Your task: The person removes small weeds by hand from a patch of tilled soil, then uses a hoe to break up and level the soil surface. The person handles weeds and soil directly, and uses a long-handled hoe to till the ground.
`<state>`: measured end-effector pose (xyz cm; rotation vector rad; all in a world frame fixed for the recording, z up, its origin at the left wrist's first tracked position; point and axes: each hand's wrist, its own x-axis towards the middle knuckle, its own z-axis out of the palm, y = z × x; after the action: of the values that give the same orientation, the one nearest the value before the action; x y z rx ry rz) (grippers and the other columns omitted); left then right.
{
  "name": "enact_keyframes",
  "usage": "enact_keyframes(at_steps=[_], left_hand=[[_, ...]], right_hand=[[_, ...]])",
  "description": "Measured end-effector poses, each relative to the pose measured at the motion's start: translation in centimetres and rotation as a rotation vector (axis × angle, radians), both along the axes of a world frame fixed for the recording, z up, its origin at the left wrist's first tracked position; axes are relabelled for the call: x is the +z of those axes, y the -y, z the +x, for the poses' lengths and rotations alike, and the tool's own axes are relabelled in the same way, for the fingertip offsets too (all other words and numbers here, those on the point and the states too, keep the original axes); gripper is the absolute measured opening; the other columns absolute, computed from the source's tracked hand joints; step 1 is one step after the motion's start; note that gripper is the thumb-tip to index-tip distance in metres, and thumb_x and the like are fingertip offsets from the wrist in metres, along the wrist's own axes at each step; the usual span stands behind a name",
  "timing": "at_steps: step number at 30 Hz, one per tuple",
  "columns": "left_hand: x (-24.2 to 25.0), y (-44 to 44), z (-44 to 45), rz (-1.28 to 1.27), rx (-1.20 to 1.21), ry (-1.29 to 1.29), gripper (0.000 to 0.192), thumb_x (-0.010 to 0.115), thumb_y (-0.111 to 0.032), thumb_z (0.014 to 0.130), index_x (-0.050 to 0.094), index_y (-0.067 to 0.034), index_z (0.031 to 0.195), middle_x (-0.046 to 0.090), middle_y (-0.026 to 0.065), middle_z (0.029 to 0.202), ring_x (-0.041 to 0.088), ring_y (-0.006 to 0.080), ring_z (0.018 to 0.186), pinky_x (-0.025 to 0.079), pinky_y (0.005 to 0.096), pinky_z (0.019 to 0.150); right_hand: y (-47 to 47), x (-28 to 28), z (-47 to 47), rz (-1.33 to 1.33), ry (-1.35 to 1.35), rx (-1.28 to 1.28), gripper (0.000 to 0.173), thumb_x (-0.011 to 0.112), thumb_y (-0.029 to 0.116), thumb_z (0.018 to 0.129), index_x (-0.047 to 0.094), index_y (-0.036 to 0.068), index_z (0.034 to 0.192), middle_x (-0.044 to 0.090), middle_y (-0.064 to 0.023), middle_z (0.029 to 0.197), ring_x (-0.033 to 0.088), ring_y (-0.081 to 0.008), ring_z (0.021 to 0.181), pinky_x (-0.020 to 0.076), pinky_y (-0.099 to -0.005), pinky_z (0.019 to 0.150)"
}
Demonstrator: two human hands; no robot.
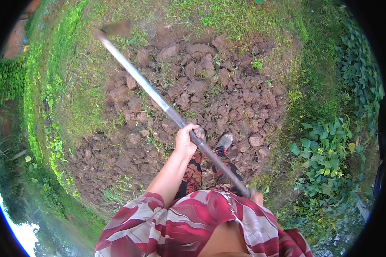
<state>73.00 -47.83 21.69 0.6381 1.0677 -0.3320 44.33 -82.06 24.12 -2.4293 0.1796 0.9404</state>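
Note:
A long-handled hoe (144,85) slants across my body, from the upper left down to my right hip. Its blade (117,29) is blurred and hangs at the far end, over grass beside the dug soil; its height above the ground is hard to judge. My left hand (189,138) is wrapped around the middle of the dark lower shaft. Close to my waist, my right hand (256,196) grips the shaft's butt end, partly hidden by the handle and my shirt. Below the shaft lies a patch of broken brown soil clods (225,102).
One shoe (225,140) stands on the clods, under patterned trousers (193,173). Leafy broad-leaved plants (325,151) grow at the right. Short grass (238,16) borders the far side of the soil, and rows of green plants (35,112) run along the left.

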Motion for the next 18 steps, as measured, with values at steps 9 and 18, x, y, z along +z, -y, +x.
enact_keyframes(at_steps=[9,18], left_hand=[[29.7,-5.2,21.7,1.202,-0.238,1.081,0.059,0.08,-0.031,0.081,0.05,0.003,0.119,0.067,0.0059,0.084,0.066,0.0204,0.082,0.054,0.0382,0.085],[28.5,-5.7,37.9,1.238,-0.09,1.261,0.021,0.067,-0.015,0.089,0.052,-0.005,0.099,0.051,0.0015,0.064,0.052,0.0131,0.047,0.044,0.0285,0.042]], right_hand=[[-19.0,2.9,37.6,0.621,0.468,-0.157,0.035,0.074,0.022,0.078,0.057,0.0,0.099,0.067,-0.0268,0.089,0.067,-0.0454,0.085,0.0535,-0.0462,0.071],[-28.0,5.1,54.4,0.723,0.72,-0.244,0.033,0.069,0.024,0.08,0.064,0.0,0.102,0.07,-0.0246,0.095,0.069,-0.041,0.091,0.0556,-0.0466,0.082]])
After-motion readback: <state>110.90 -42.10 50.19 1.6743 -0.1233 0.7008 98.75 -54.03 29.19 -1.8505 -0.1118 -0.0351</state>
